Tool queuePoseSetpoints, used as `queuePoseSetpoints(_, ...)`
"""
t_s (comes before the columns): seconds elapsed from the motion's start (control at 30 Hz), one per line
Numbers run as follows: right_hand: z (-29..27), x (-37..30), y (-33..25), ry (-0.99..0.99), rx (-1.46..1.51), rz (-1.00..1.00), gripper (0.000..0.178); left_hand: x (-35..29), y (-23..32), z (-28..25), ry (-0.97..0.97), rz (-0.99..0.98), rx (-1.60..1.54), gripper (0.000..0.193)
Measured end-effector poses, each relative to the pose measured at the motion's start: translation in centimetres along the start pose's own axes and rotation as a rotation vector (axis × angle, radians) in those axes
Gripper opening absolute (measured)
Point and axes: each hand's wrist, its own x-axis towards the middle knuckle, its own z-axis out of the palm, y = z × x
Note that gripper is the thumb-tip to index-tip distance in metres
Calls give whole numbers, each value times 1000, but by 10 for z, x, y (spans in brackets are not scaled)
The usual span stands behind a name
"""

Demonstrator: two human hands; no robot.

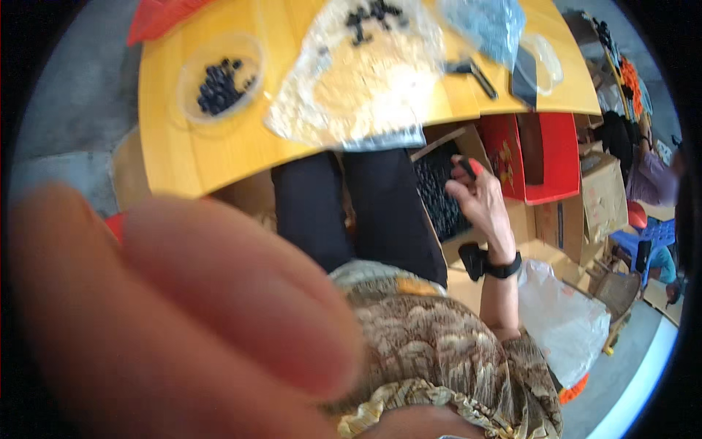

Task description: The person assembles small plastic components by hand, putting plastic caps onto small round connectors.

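My left hand (183,322) is right up at the camera, a big blur filling the lower left of the view; fingers (241,285) look stretched out, but can't tell if that grip is wide or has anything in it. My right hand (479,194) is down beside my right knee, over the open cardboard box (439,190) full of small black parts. Its grip is narrow: fingertips pinched on a small black piece (463,167), red nail showing. A black wrist strap (493,265) w/ a small device sits on that wrist.

Taking the box as landmark: the yellow table (175,146) lies just above it, across my lap. On the table, up and left of the box, a clear plastic bag (358,80) lies flat w/ a few black parts at its far end. Further left, a clear bowl (219,77) holds more black parts. A phone (523,73) and a dark tool (475,73) sit above the box, near the table's right edge. Red cartons (537,157) stand right of the box, a white plastic bag (563,322) below it. A co-worker (654,175) sits well off to the right.
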Motion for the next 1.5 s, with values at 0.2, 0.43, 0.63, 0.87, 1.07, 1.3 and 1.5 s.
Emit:
queuePoseSetpoints(0.2,9,26,-69,-69,35,-100,33,-31,70,-14,-70,146,26,64)
queuePoseSetpoints(0.43,26,59,-110,-75,2,-283,35,-11,54,4,-26,161,83,61)
queuePoseSetpoints(0.63,15,100,-86,73,-23,-257,33,3,32,4,-68,152,80,59)
queuePoseSetpoints(0.87,19,135,-98,88,-140,-340,30,-4,20,4,-40,105,-34,56)
queuePoseSetpoints(1.07,21,168,-86,208,-287,-354,29,-12,29,6,8,78,-108,54)
queuePoseSetpoints(1.3,18,218,-55,300,-424,-543,33,-8,3,21,-4,69,-164,51)
queuePoseSetpoints(1.5,28,226,-64,280,-569,-424,26,-17,7,16,32,47,-178,49)
